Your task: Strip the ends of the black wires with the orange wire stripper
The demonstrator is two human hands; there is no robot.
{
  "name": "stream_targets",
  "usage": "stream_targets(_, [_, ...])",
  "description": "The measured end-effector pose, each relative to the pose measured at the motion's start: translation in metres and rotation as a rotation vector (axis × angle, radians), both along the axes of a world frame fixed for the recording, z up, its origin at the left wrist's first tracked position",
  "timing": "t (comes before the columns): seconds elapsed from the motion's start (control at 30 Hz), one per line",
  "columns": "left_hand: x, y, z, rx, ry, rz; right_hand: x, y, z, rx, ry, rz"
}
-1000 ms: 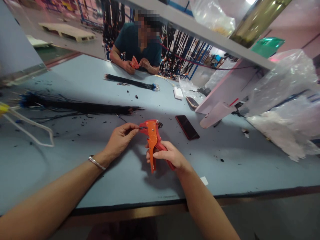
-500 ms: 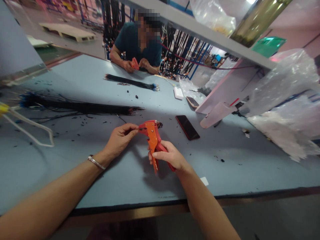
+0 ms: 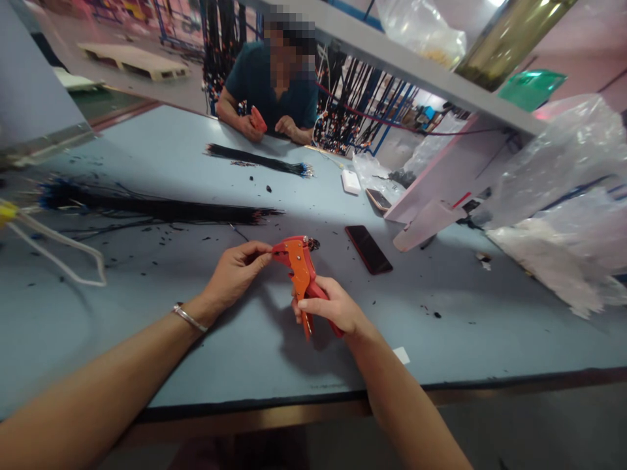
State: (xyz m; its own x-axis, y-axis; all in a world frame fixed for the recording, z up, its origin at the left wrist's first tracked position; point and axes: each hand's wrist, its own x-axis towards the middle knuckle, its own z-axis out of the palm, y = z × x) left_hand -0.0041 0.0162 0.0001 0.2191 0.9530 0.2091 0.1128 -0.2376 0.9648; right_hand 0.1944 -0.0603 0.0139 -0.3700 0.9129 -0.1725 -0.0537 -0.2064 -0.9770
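Note:
My right hand (image 3: 337, 305) is wrapped around the handles of an orange and red wire stripper (image 3: 298, 261), held upright over the table. My left hand (image 3: 235, 271) pinches at the stripper's jaws, on the left of the tool. A thin black wire (image 3: 240, 232) shows just behind those fingertips, and the part in the pinch is mostly hidden. Dark scraps (image 3: 313, 244) cling to the top right of the stripper. Beyond my left hand lies a long bundle of black wires (image 3: 166, 209) with blue ends at the left.
Across the table a co-worker (image 3: 274, 91) holds a red tool (image 3: 258, 120) behind a smaller wire bundle (image 3: 257, 160). A phone (image 3: 368, 249) lies to the right of the stripper. Plastic bags (image 3: 563, 215) crowd the right side. At the left is a white wire frame (image 3: 63, 258).
My hands and the wire stripper stay almost in place. Across the table, the co-worker's tool has tilted and moved slightly left, with their other hand lower.

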Motion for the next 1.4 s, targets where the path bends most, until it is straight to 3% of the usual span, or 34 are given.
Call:
stream_targets(0.3, [-0.0008, -0.0005, 0.0009, -0.005, 0.041, -0.002, -0.0012, 0.0015, -0.0013, -0.01, -0.004, 0.019])
stream_targets(0.5, [-0.0011, 0.0012, -0.0013, -0.001, 0.019, -0.039, -0.001, 0.0004, 0.0014, 0.0, 0.023, 0.115])
stream_targets(0.93, [-0.0001, -0.0013, 0.0008, 0.033, 0.049, 0.026, 0.005, 0.0031, -0.0035, 0.008, 0.095, 0.079])
stream_targets(1.4, [-0.0019, 0.0001, -0.0005, -0.01, 0.041, 0.014, 0.0031, 0.0016, -0.0009, 0.029, -0.003, 0.035])
